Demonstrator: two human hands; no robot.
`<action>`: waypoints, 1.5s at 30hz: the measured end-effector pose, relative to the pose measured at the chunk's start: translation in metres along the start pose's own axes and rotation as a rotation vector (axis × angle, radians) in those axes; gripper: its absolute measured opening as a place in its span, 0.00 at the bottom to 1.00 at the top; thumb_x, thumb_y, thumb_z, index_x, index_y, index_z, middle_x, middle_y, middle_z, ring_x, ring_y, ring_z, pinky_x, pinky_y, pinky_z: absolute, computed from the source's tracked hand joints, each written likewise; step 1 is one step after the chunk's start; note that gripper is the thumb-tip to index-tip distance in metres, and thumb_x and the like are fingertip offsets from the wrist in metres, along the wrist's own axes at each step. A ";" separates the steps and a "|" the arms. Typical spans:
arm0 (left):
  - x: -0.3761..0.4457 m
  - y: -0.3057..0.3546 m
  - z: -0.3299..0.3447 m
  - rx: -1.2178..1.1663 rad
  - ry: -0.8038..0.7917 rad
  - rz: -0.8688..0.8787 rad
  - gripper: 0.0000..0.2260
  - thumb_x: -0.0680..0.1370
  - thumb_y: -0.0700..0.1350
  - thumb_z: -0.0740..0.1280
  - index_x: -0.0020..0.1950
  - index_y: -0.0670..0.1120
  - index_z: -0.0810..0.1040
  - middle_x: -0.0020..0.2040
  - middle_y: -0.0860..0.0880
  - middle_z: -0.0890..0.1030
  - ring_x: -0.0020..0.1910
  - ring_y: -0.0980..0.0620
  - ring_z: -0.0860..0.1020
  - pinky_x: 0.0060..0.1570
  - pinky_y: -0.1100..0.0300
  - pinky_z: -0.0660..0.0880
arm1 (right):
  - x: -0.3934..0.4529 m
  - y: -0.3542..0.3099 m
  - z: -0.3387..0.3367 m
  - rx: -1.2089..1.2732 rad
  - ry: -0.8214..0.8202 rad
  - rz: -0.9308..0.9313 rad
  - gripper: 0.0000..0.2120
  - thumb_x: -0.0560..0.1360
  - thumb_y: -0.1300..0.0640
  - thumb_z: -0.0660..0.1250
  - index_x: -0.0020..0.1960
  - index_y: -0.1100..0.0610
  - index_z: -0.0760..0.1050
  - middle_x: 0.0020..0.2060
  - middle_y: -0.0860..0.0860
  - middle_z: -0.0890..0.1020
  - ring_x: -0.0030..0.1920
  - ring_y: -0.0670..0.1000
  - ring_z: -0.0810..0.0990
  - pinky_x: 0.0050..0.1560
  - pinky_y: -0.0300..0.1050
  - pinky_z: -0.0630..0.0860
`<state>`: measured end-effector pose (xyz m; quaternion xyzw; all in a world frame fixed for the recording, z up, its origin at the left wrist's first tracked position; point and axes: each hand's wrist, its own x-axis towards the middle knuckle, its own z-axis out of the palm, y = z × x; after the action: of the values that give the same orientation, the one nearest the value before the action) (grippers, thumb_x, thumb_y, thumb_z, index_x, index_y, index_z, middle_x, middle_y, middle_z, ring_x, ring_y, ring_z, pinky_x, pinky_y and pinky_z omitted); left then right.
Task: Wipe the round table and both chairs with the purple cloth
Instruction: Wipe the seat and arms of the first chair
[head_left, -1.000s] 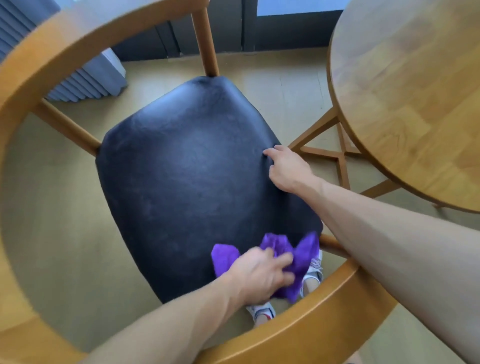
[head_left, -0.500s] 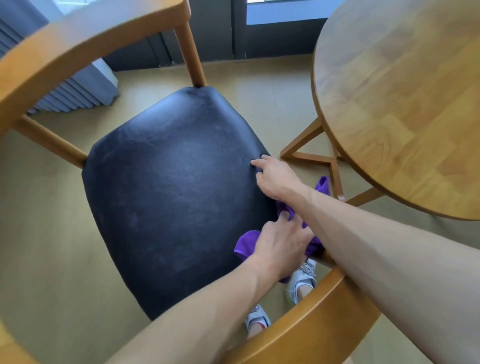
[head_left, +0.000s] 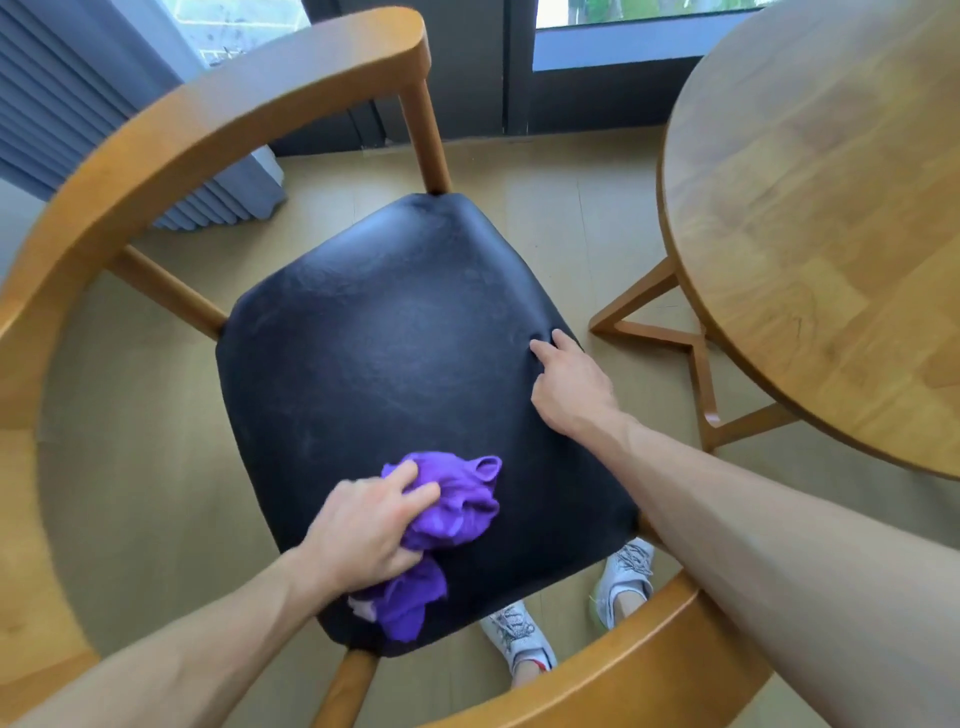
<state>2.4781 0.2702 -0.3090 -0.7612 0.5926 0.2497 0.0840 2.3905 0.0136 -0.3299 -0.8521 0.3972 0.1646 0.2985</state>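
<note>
a bunched purple cloth (head_left: 457, 506) lies on the near part of a black padded seat (head_left: 395, 374), seen from above. the left hand (head_left: 369, 530) grips it, fingers curled round the folds, and presses it onto the seat; one loose tail of the cloth hangs past the seat's near edge. the picture looks slightly blurred around this hand.

the right hand (head_left: 569, 387) rests on the seat's right edge, fingers bent and pressing into the padding, holding nothing, probably to steady the chair.

the seat belongs to a chair (head_left: 223, 111) with a curved wooden rail that rings it on the left, the far side and the near right. to the right, well apart from the seat, stands the round wooden counter (head_left: 810, 208). two pale shoes (head_left: 623, 579) show on the floor (head_left: 545, 208) under the seat's near edge. a grey curtain (head_left: 67, 98) hangs at the far left, a dark window frame beyond.

judging from this, the seat wipe is in hand; whether the counter, the rail and the second chair are done cannot be told.

what could go wrong: the cloth is so bunched that little of it meets the seat, so streaks may be missed. the hanging tail could catch on the seat's edge and pull the cloth loose from the grip. a hard sideways push could shift the chair toward the counter's legs if the right hand lets go.
</note>
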 end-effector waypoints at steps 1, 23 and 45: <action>0.011 0.004 -0.005 -0.045 0.062 -0.066 0.19 0.65 0.57 0.71 0.51 0.52 0.73 0.49 0.49 0.75 0.34 0.41 0.80 0.24 0.55 0.72 | -0.002 -0.002 0.004 0.001 0.031 0.003 0.24 0.78 0.62 0.55 0.74 0.53 0.65 0.75 0.52 0.62 0.72 0.57 0.68 0.64 0.51 0.71; 0.034 -0.125 -0.001 -0.658 0.569 -1.411 0.17 0.74 0.42 0.66 0.62 0.49 0.72 0.65 0.41 0.69 0.60 0.32 0.73 0.56 0.41 0.71 | -0.016 -0.016 0.035 -0.082 0.200 0.092 0.34 0.76 0.60 0.60 0.80 0.55 0.53 0.80 0.50 0.53 0.80 0.51 0.53 0.76 0.48 0.62; 0.297 -0.115 -0.185 -1.686 1.233 -0.588 0.26 0.58 0.47 0.79 0.54 0.45 0.78 0.53 0.47 0.84 0.56 0.47 0.82 0.61 0.47 0.77 | 0.009 -0.035 0.030 -0.362 0.188 0.129 0.25 0.63 0.51 0.76 0.57 0.59 0.77 0.59 0.59 0.78 0.60 0.61 0.77 0.53 0.56 0.77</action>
<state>2.6902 -0.0304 -0.3115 -0.6807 -0.0348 0.1212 -0.7217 2.4223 0.0454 -0.3442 -0.8763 0.4409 0.1718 0.0911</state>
